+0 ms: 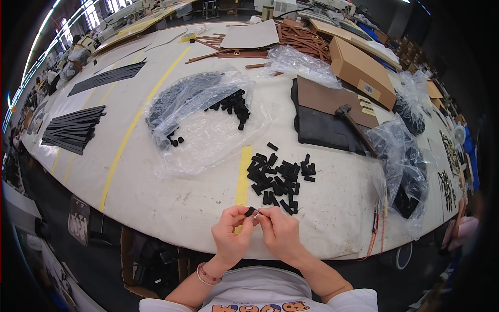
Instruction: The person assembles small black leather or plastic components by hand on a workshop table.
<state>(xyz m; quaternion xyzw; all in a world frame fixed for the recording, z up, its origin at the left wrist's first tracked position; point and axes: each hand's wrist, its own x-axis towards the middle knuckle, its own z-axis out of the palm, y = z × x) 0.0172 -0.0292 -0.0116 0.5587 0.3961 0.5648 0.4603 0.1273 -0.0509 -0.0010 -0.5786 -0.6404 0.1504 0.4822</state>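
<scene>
Over the front edge of the worktable, my two hands meet fingertip to fingertip. My left hand (231,232) pinches a small black tab (250,211) that looks like a short folded strip. Closed against it, my right hand (280,231) grips a small shiny metal piece (257,213) at the tab's right side; its exact kind is too small to make out. Just beyond my fingers lies a loose pile of similar black tabs (279,182). Farther off to the left, an opened clear plastic bag (182,151) spills small black knob-like parts (236,109).
A hammer (357,130) rests across a brown board (327,99) and black pad (317,130). Bagged dark items (405,171) and red-corded snips (375,218) lie right. Black strips (75,127) are left; brown strips (312,44) and a cardboard box (358,67) stand behind.
</scene>
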